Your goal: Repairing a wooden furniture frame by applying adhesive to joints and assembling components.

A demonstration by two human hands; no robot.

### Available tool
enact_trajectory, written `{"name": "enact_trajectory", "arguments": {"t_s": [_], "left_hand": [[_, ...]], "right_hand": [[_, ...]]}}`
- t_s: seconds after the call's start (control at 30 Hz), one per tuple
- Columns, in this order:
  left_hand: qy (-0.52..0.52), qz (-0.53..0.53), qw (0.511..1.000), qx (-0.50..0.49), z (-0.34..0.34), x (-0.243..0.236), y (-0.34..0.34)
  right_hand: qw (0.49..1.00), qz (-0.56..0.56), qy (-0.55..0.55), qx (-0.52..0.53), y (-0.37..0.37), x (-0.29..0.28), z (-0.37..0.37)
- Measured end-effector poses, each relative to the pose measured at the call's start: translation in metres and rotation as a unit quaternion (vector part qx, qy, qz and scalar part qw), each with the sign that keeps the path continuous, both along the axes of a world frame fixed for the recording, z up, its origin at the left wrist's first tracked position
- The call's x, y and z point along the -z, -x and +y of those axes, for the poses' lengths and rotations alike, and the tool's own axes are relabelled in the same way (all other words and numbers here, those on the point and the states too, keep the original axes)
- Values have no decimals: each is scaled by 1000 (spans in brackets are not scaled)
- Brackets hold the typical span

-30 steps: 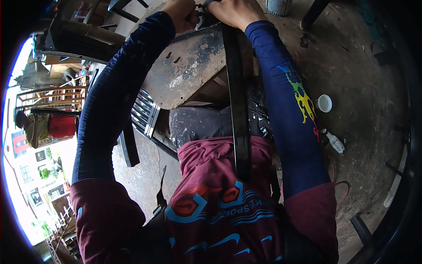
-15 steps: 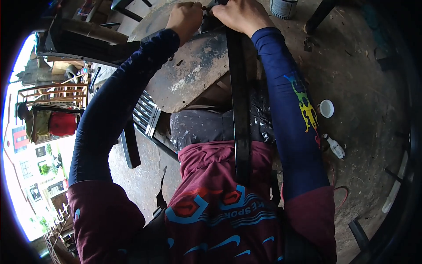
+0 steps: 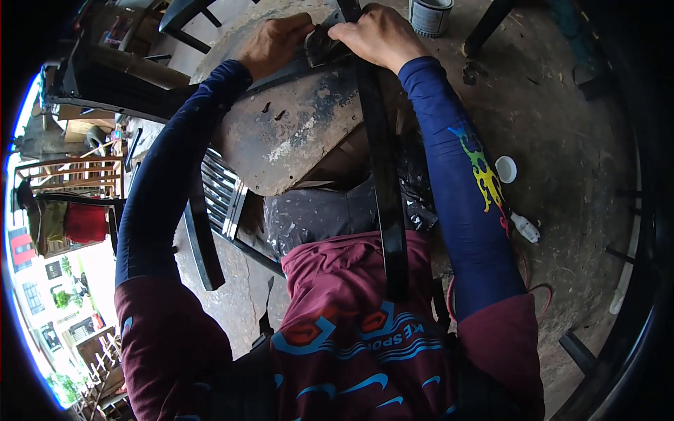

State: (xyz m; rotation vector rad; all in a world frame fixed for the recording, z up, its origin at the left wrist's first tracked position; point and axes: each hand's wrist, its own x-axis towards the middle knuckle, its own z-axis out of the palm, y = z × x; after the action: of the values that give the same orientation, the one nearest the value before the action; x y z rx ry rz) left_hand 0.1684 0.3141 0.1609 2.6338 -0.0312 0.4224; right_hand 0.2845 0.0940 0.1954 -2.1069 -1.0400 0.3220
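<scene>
My left hand (image 3: 275,46) is closed in a pinch, its fingertips at the upper left edge of a small dark, folded-looking piece (image 3: 320,48). From the other side, my right hand (image 3: 382,36) has its thumb against the same piece; its other fingers are curled and partly hidden. What the piece is made of is unclear. A black wooden bar (image 3: 385,189) passes beneath the right hand and runs toward my shirt. Below both hands lies a worn, paint-stained board (image 3: 295,151) with rounded corners. Two small dark scraps (image 3: 279,115) rest on it.
Black frame parts (image 3: 119,88) reach in from the left. A paint-streaked can (image 3: 430,17) stands beyond my right hand. On the right-hand floor are a white cup (image 3: 505,170), a white bottle (image 3: 525,228) and a thin red hose (image 3: 546,298). A slatted piece (image 3: 221,189) lies left of the board.
My hands have moved slightly apart and nearer, the left shifting left. More of the dark piece shows between them. Two scraps are visible on the board, where one showed before.
</scene>
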Motion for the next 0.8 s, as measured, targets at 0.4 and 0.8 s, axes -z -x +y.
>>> {"name": "enact_trajectory", "arguments": {"t_s": [0.4,0.8], "left_hand": [[230,-86,963,-111,7,-15,12],[579,-53,807,-102,-26,-18,24]], "right_hand": [[995,-94,-29,10,-13,32,18],[999,-4,29,38,4,-1,7]]}}
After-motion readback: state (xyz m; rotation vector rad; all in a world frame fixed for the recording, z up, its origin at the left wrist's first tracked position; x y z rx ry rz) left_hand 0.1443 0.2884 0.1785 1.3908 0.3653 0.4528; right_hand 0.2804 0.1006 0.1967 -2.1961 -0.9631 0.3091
